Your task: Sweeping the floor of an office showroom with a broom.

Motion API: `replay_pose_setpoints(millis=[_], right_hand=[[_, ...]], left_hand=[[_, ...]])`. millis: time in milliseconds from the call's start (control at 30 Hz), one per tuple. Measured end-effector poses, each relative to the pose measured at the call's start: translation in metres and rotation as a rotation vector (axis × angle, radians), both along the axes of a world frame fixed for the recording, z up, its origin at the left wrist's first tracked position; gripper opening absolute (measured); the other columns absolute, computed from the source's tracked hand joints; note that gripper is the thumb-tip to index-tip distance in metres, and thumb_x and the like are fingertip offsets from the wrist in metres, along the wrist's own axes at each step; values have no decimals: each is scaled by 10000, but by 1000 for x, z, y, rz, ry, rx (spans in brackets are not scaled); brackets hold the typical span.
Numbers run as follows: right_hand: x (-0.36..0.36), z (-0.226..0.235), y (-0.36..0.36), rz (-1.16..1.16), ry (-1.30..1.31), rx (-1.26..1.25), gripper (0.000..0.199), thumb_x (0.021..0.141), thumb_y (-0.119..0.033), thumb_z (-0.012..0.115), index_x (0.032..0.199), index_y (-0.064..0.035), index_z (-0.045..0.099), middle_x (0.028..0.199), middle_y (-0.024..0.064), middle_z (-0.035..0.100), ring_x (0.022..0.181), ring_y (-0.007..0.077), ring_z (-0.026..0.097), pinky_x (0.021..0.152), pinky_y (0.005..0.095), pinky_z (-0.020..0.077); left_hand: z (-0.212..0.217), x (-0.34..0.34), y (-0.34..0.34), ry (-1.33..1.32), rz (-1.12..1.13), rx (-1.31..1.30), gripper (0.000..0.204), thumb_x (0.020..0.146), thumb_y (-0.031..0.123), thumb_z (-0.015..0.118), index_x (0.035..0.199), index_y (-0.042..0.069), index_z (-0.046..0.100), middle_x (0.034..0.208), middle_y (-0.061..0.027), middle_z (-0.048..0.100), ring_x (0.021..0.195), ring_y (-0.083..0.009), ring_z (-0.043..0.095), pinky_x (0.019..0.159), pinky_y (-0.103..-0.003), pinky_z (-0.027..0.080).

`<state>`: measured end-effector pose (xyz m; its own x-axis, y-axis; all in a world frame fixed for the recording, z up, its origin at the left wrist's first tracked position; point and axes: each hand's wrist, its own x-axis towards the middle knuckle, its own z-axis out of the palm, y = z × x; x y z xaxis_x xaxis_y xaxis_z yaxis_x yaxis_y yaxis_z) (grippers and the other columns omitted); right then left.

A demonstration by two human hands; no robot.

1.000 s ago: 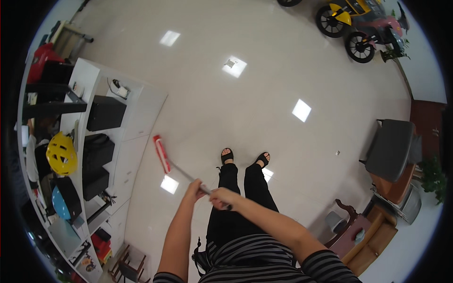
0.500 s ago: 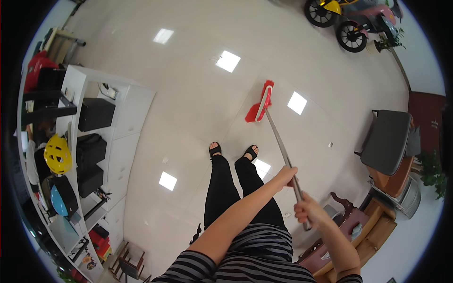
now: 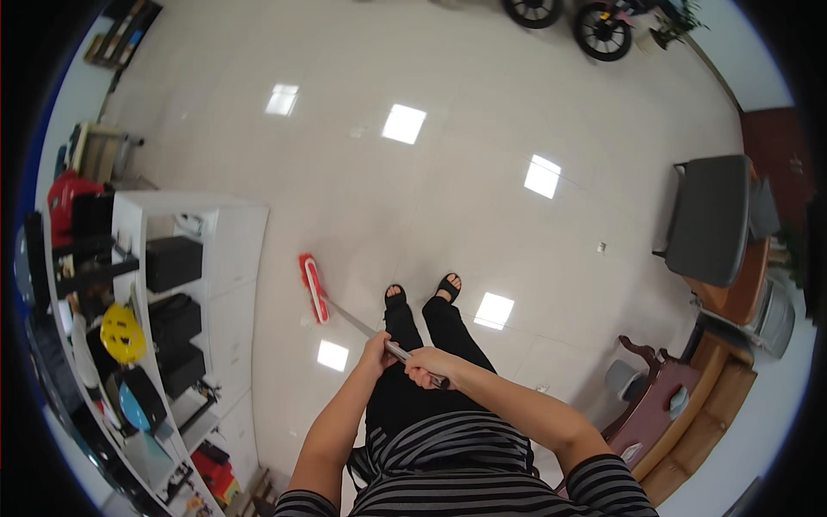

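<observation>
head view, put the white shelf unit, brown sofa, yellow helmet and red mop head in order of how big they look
1. white shelf unit
2. brown sofa
3. yellow helmet and red mop head: too close to rank

One fisheye view from head height, upright, facing steeply down over the striped top (image 3: 448, 474), hands (image 3: 431, 367) in the middle distance, floor (image 3: 388, 198) farther below, shelf unit (image 3: 234, 284) along its left edge bending toward the dark rim
</observation>
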<state>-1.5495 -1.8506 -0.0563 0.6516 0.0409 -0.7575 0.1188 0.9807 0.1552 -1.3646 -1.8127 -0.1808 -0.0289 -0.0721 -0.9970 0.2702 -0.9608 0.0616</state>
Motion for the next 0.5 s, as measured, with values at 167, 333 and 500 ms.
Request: replay_pose_setpoints(millis=[167, 333, 500], right_hand=[[-121, -3, 8, 21, 124, -181, 29, 756, -54, 461, 740, -65, 439, 500, -23, 389, 349, 20, 340, 282, 178, 263], [-198, 84, -34, 152, 520, -123, 172, 716, -33, 471, 878, -31, 413, 544, 13, 388, 360, 66, 327, 308, 204, 288], [-151, 145, -52, 526, 696, -425, 444, 743, -99, 431, 1109, 51, 228, 622, 144, 544, 478, 223, 562, 411, 336, 451]], left_hand=[[-3, -144, -22, 217, -53, 23, 232, 692, 219, 531, 861, 74, 465, 830, -87, 507, 789, -210, 534, 772, -410, 450], [43, -266, -68, 536, -128, -22, 204, 783, 257, 462, 884, 81, 439, 766, -34, 511, 717, -153, 532, 715, -326, 447], [93, -251, -97, 758, -26, -96, 190, 813, 244, 469, 853, 62, 431, 664, -49, 499, 632, -164, 503, 626, -312, 437]])
